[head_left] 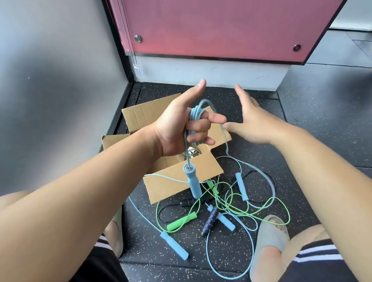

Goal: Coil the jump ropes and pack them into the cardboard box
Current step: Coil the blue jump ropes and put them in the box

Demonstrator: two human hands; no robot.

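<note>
Coiling | left hand (177, 128) curls round blue rope (195, 116) loops, handle (193, 181) dangling over box (179, 178) near floor's (307, 145) far-left corner | right hand (253, 122) spread, blurred, maybe guiding the tail | cord light, limp, springy: grip the loops, not the handle

Probably a gym: speckled black rubber flooring (307, 134); tangled jump ropes (181, 222); red bolted wall panel (216, 23)

The blue rope (195, 118) hangs coiled over the cardboard box (175, 178) (other ropes (208, 224) tangled beside).
</note>
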